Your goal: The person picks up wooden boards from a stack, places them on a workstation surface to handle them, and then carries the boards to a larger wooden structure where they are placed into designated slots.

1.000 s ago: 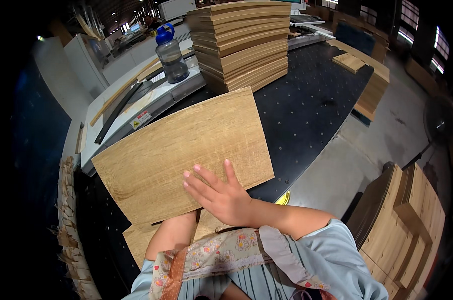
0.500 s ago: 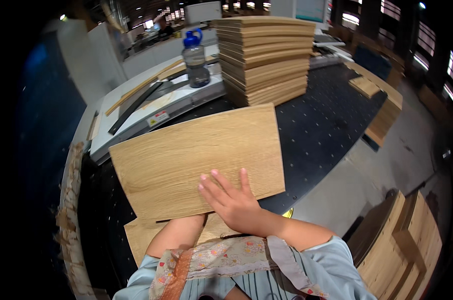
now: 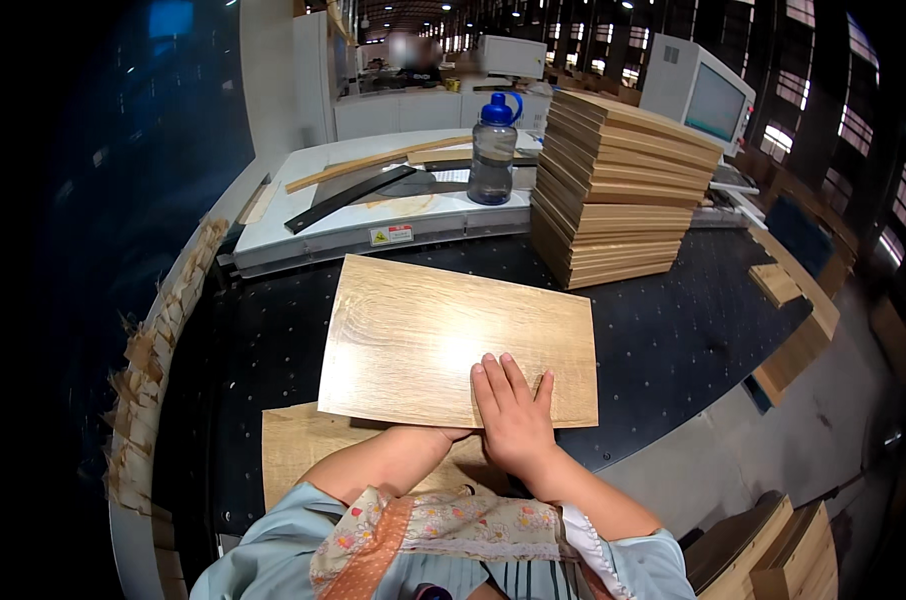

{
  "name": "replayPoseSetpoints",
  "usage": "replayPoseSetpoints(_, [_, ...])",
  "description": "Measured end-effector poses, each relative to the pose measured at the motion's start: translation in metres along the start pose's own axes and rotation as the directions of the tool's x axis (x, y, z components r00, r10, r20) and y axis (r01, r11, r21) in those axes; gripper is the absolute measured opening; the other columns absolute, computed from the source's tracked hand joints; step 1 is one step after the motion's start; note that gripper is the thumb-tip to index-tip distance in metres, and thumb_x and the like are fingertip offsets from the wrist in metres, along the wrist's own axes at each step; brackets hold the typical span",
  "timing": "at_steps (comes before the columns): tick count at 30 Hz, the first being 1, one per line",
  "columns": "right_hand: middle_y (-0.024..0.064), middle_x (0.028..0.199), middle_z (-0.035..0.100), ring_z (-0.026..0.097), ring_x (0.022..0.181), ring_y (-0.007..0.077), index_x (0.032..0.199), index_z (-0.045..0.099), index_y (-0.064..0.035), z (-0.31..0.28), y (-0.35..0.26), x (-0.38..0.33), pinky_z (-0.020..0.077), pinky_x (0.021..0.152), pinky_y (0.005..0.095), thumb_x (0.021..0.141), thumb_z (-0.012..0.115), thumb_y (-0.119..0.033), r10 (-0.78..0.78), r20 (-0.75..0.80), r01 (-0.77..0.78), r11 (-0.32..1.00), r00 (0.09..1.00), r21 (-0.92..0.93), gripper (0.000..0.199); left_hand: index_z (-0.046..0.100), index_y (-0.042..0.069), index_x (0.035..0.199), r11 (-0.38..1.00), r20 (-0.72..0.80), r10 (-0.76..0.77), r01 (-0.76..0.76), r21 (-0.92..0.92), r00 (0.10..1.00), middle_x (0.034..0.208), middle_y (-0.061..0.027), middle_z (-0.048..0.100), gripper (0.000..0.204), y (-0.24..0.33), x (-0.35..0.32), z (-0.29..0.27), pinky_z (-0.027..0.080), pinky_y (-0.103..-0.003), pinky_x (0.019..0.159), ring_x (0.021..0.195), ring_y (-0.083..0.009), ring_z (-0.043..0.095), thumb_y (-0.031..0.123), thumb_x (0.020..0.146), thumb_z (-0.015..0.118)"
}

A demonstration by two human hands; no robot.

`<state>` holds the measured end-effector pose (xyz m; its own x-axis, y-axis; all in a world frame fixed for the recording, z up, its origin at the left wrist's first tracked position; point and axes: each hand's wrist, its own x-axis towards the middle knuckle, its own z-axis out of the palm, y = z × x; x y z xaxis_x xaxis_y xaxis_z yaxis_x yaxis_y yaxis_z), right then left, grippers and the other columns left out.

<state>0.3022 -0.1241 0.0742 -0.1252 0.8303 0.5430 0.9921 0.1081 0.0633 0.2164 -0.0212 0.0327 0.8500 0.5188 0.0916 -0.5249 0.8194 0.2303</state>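
My right grip point(image 3: 518, 425) spreads on the board point(image 3: 423, 340), whose long axis runs left-to-right; my left grip point(image 3: 439, 437) I can't tell.

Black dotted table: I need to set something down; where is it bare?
Bare: the table between the held wood-grain board, board stack and right edge; left of the held board, below the white ledge. Crowded: that ledge, with water bottle and black bar; the near side, under a second board.

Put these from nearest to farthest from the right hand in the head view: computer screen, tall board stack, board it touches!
1. Board: flat under the right hand.
2. Tall board stack: ahead, toward the right.
3. Computer screen: beyond the stack, farther right.
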Motion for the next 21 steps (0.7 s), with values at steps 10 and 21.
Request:
replayPoseSetpoints(10, [0.0114,0.133,0.04,0.036,0.124,0.0292,0.13,0.04,-0.0061,-0.009,-0.001,0.004,0.0259,0.091,0.0651,0.073,0.051,-0.012,-0.022,-0.021,0.022,0.999,1.0,-0.037,0.058,0.033,0.007,0.135,1.0,0.013,-0.014,0.015,-0.012,1.0,0.136,-0.0139,0.037,0.053,-0.014,0.003,0.009,0.027,-0.037,0.106,0.125,-0.0262,0.036,0.041,0.093,0.038])
replayPoseSetpoints(21, [0.0083,0.129,0.043,0.038,0.121,0.0286,0.128,0.043,-0.0112,-0.029,0.001,0.02,0.0277,0.093,0.0618,0.069,0.061,-0.01,-0.058,0.071,0.058,0.998,0.996,-0.002,0.062,0.034,0.007,0.134,0.999,0.014,0.047,-0.047,0.003,0.999,0.136,-0.0141,0.038,0.053,0.0,-0.014,0.012,0.027,-0.036,0.106,0.124,-0.0264,0.036,0.041,0.093,0.039])
